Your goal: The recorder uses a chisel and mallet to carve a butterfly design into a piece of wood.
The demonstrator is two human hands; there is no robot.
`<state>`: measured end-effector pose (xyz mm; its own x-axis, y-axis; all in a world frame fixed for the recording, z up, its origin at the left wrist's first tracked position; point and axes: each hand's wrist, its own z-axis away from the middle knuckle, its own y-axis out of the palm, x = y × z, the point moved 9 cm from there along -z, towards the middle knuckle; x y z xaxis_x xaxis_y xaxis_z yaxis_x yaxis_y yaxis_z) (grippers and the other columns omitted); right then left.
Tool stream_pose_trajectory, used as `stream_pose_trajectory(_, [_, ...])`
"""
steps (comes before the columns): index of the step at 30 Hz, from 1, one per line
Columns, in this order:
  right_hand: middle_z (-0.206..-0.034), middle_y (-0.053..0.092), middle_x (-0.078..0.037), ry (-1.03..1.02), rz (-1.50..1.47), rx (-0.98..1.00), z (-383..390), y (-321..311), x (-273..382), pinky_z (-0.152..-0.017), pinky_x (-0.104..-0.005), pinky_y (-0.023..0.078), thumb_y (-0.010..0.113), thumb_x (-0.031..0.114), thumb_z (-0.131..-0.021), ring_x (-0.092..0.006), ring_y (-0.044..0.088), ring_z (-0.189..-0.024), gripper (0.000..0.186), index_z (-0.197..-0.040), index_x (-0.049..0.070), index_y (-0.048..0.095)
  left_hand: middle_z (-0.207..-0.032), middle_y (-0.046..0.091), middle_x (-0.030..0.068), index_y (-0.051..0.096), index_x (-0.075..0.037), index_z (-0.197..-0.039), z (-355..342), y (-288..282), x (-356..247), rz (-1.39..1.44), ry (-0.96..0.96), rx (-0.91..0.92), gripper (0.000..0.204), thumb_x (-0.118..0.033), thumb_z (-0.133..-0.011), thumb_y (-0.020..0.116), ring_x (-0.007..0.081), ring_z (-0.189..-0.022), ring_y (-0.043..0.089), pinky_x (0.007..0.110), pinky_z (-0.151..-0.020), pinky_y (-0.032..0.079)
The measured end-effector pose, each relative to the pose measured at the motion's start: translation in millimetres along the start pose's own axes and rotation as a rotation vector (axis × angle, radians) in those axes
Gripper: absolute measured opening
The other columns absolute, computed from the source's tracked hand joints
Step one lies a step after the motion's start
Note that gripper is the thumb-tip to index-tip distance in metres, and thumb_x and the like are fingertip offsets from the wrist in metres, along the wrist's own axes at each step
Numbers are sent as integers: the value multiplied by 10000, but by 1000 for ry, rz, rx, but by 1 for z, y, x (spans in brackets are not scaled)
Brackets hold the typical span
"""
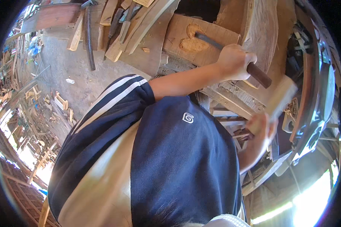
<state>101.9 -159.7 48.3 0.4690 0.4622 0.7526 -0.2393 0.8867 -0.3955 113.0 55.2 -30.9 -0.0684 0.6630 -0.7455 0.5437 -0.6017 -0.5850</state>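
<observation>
My left hand (235, 61) is closed around a gouge, with its dark brown handle (260, 75) jutting out behind the fist. The narrow metal blade (208, 39) slopes down into a rounded carved hollow (195, 46) in a flat wooden board (225, 33). Lower right, my right hand (260, 126) grips a pale wooden mallet (283, 96), smeared by motion. Its head is raised a short way from the end of the gouge handle, apart from it.
Left of the board lie a hammer (89, 38), several hand tools and long wood strips (149, 24). A thick plank (263, 30) stands right of the board. Wood scraps (41, 113) litter the floor at far left. Curved wooden pieces (305, 90) line the right side.
</observation>
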Motion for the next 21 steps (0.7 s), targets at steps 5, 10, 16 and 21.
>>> stream_pose_trajectory(5, [-738,579,-74,-419,-513,-433,2,-61,33,-592,-247,439,574,226,-930,-161,554,-647,229,-1045,30,543,-590,602,54,632,-165,-680,2,0,-1,64,35,10,160,-195,-569,742,274,-609,627,404,-590,465])
stream_pose_trajectory(10, [-772,585,-109,-104,-15,264,3,45,-11,-553,-256,454,493,214,-964,-160,552,-607,222,-1083,28,517,-601,602,48,628,-164,-676,1,-3,-4,31,70,5,155,-188,-566,735,269,-609,621,409,-588,464])
stream_pose_trajectory(16, [-830,589,-108,-253,-443,-84,-50,-55,-12,-468,-206,385,549,399,-946,-174,566,-647,413,-1074,6,533,-605,587,51,592,-164,-666,10,-3,-2,45,-5,105,174,-170,-550,721,289,-616,615,418,-575,459])
stream_pose_trajectory(21, [-870,613,-141,-181,-473,-84,-84,-46,-6,-709,-326,497,524,394,-963,-261,627,-836,463,-1254,40,457,-651,599,62,602,-167,-717,37,-12,-22,177,61,261,223,-198,-542,736,305,-647,623,442,-577,466])
